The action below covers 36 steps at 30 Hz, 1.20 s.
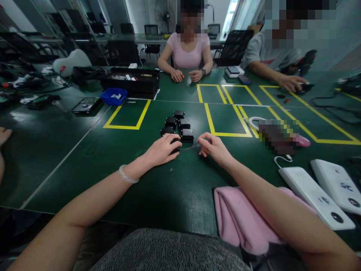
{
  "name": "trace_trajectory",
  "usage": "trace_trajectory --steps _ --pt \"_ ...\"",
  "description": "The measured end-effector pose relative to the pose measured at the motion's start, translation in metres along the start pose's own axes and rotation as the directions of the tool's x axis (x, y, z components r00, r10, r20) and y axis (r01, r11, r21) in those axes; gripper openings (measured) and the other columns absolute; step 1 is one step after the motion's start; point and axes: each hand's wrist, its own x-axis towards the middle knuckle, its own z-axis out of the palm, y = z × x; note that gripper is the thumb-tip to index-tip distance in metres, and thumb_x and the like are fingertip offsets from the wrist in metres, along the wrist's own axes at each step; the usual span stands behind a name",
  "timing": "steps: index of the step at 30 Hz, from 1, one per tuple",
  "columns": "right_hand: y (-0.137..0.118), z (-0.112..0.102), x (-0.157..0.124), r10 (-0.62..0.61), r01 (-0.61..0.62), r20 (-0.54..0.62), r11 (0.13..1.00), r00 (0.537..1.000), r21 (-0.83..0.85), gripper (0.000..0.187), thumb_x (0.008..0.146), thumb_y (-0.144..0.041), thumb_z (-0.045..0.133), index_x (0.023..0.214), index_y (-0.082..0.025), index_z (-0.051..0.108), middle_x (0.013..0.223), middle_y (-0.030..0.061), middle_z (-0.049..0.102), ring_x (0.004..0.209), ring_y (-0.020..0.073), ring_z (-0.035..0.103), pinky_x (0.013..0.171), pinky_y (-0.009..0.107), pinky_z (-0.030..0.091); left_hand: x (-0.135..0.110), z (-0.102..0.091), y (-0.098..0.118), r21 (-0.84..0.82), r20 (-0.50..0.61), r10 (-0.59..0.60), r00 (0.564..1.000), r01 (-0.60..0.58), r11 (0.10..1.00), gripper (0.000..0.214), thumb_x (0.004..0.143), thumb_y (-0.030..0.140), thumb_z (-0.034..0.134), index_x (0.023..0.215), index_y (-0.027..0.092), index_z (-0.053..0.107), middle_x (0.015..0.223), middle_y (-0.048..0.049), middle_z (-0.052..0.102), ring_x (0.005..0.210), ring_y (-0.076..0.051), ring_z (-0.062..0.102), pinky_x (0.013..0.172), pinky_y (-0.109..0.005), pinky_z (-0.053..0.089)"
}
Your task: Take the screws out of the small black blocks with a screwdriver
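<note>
My left hand (162,149) curls over a small black box (175,146) on the green table, gripping it. My right hand (213,147) pinches a thin metal tool (189,148) whose tip points left toward that box. Just beyond the hands sits a cluster of several similar small black boxes (178,124). A tiny screw-like bit (171,169) lies on the table below my left hand. A pale bracelet (128,176) circles my left wrist.
A pink cloth (239,216) lies at the near edge, two white devices (316,195) to its right. Yellow tape rectangles (126,127) mark the table. A blue bin (114,96) and black tray (132,81) stand far left. Two people sit opposite; another person's hand (4,135) is at left.
</note>
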Motion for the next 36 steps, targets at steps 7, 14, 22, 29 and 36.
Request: trace_trajectory --steps 7,14,22,29,36 --pt "-0.0012 -0.0016 -0.0007 0.000 0.000 0.017 1.000 1.000 0.005 0.035 0.086 -0.053 0.070 0.085 -0.022 0.055 0.043 -0.0125 0.044 0.040 0.0093 0.048 0.057 0.029 0.054 0.0002 -0.0001 0.0004 0.005 0.001 0.018 1.000 -0.018 1.000 0.021 0.094 0.022 0.063 0.113 0.014 0.062 0.133 -0.0179 0.056 0.121 -0.032 0.055 0.094 -0.046 0.057" --pt "-0.0046 -0.0036 -0.0009 -0.042 0.043 0.042 0.998 0.998 -0.035 0.030 0.085 -0.046 0.072 0.092 -0.022 0.055 0.048 -0.0105 0.052 0.043 0.0103 0.052 0.059 0.030 0.054 0.0010 -0.0013 0.0013 0.021 0.014 0.015 1.000 -0.016 1.000 0.020 0.095 0.022 0.061 0.113 0.015 0.061 0.134 -0.0173 0.055 0.120 -0.032 0.055 0.094 -0.048 0.056" --pt "-0.0057 -0.0035 -0.0016 -0.045 0.048 0.079 0.998 0.996 -0.035 0.029 0.087 -0.045 0.068 0.092 -0.020 0.055 0.046 -0.0118 0.047 0.042 0.0094 0.050 0.061 0.029 0.054 0.0010 -0.0003 0.0017 0.015 0.015 -0.015 1.000 0.015 1.000 0.020 0.094 0.022 0.062 0.113 0.016 0.062 0.133 -0.0162 0.055 0.120 -0.032 0.055 0.095 -0.047 0.056" --pt "-0.0035 -0.0036 -0.0006 -0.018 0.020 0.072 0.999 0.997 -0.027 0.029 0.089 -0.047 0.067 0.086 -0.021 0.055 0.044 -0.0126 0.041 0.041 0.0091 0.047 0.062 0.030 0.054 0.0008 0.0006 0.0013 0.023 0.008 -0.009 1.000 0.008 1.000 0.020 0.094 0.022 0.062 0.113 0.015 0.060 0.132 -0.0170 0.056 0.119 -0.032 0.055 0.093 -0.046 0.057" --pt "-0.0026 -0.0058 0.0005 -0.034 0.035 0.090 0.999 0.995 -0.013 0.028 0.085 -0.043 0.072 0.093 -0.021 0.056 0.048 -0.0113 0.050 0.044 0.0098 0.051 0.061 0.030 0.055 0.0004 0.0002 0.0006 0.017 0.016 -0.027 1.000 0.027 1.000 0.021 0.094 0.024 0.064 0.113 0.016 0.059 0.134 -0.0161 0.055 0.118 -0.031 0.056 0.093 -0.046 0.057"
